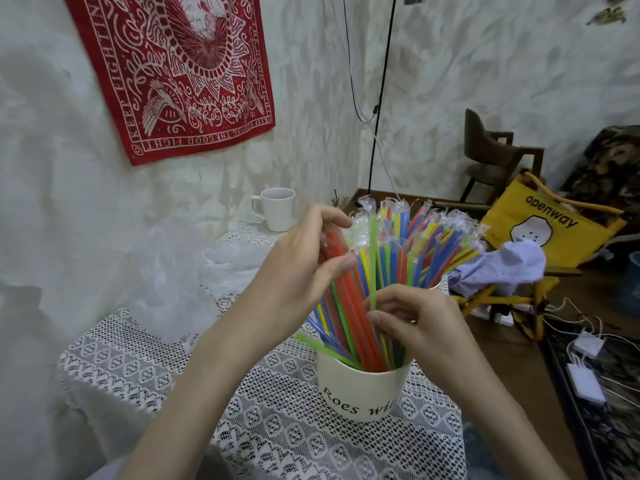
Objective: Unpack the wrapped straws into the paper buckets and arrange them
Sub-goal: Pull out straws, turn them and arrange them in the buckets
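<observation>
Risk: the cream paper bucket (360,393), standing near the edge of the lace-covered table (277,427), may tip if the loose coloured plastic straws (349,327) fanned inside it are levered sideways; leaning straws may also spill out. The left hand (304,268) pinches an orange straw (337,252) between thumb and curled fingers. The right hand (412,323), fingers curled, pinches a green straw (372,268) just above the rim. Wrapped straws (433,230) stand behind.
</observation>
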